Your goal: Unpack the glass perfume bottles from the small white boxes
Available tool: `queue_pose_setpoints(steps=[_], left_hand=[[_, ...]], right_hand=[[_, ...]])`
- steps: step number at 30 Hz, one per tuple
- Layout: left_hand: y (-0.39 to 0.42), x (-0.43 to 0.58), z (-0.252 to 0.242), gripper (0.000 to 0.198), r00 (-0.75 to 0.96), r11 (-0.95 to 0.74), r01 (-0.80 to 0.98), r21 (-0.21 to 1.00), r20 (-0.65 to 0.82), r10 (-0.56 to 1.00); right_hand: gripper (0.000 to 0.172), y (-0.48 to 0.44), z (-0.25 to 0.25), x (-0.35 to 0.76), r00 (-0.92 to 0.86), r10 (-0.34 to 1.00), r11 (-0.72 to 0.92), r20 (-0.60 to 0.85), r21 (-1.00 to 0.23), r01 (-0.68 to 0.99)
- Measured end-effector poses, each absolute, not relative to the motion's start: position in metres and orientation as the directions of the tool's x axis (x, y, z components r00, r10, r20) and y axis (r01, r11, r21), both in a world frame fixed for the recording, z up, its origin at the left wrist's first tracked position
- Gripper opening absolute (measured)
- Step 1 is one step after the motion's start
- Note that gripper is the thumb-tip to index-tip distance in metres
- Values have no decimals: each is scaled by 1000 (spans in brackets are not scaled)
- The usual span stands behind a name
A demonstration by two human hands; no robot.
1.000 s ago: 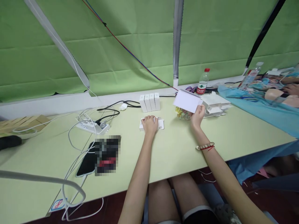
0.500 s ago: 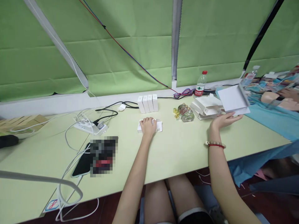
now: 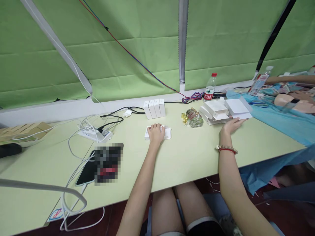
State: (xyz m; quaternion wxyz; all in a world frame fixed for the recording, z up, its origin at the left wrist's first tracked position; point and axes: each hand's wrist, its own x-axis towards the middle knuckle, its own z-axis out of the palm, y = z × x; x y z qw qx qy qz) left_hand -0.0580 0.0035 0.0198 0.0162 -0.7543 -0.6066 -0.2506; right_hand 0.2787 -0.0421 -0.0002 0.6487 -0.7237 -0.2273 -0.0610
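Note:
My left hand rests closed over a small white box lying flat on the table, with the box's flap end showing to the right of my fingers. To the right, the fingers of my right hand are at the near edge of a white cardboard piece, partly beneath it. That piece lies beside several other white cardboard pieces. Left of them are clear glass bottles and small gold-coloured caps. Several white boxes stand upright in a row beyond my left hand.
A red-capped water bottle stands at the back. On the left are a power strip, white cables, a phone and a blurred-out patch. Blue sheeting, a mannequin head and another person's arm are at the right.
My right hand has lowered the white cardboard piece, which was raised and tilted, down to beside the other white pieces. My left hand has stayed on the small box.

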Motion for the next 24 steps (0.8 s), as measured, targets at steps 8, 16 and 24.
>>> queue_pose_setpoints(steps=[8,16,24], left_hand=[[0,-57,22,29,146,-253,930,267,363,920],[0,-57,22,29,152,-259,928,268,364,919],[3,-56,19,28,150,-259,932,254,381,912]], right_hand=[[52,-42,3,279,949,98,-44,299,-951,305],[54,-40,1,284,958,89,-30,274,-960,277],[51,-34,-5,287,949,143,76,282,-959,273]])
